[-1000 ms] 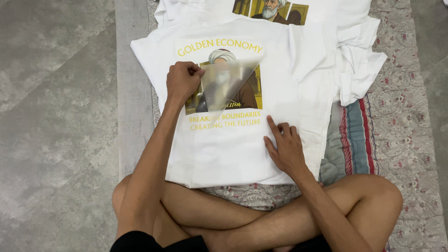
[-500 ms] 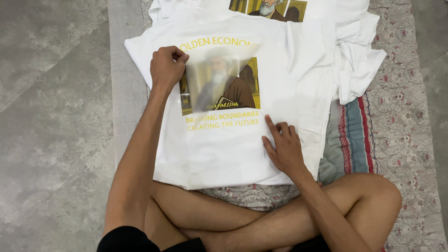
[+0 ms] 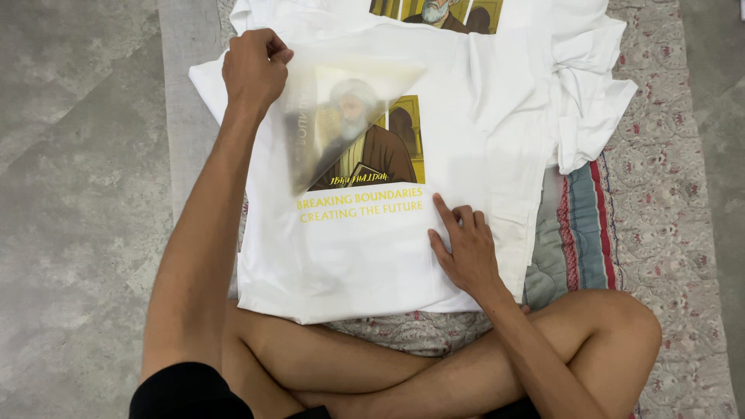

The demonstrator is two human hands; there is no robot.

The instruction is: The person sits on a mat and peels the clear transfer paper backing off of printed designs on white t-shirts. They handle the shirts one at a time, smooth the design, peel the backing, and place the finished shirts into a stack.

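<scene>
Left hand point(image 3: 254, 68) pinches the translucent transfer film point(image 3: 341, 116), peeling it off the white T-shirt point(image 3: 349, 256) on the quilt point(image 3: 590, 217) while the flat, open right hand point(image 3: 464, 252) braces the fabric: best peeled low and slow.

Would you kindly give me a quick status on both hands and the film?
Left hand pinching film, partly peeled off shirt. Right hand flat on shirt. Nothing blocking.
</scene>
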